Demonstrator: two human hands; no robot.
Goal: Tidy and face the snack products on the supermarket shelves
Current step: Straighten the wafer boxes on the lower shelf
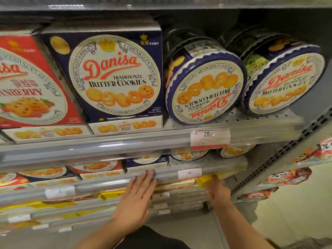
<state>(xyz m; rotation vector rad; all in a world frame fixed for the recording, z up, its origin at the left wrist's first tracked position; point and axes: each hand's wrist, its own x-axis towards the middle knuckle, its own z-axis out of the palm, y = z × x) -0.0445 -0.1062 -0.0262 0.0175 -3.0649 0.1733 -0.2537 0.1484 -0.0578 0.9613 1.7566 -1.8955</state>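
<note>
Head view: left hand (138,196) flat, fingers spread, touching lower shelf edge (161,174); right hand (218,192) at yellow pack (203,181), grip can't tell. Next prob: upside-down Danisa tin (204,88) needs rotating upright.

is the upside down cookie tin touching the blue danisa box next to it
Apart. The head view shows a dark gap between the upside-down tin and the blue box.

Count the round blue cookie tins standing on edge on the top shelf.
2: the upside-down tin beside the blue box, and the right tin at the shelf's end. More appear stacked behind them.
</note>
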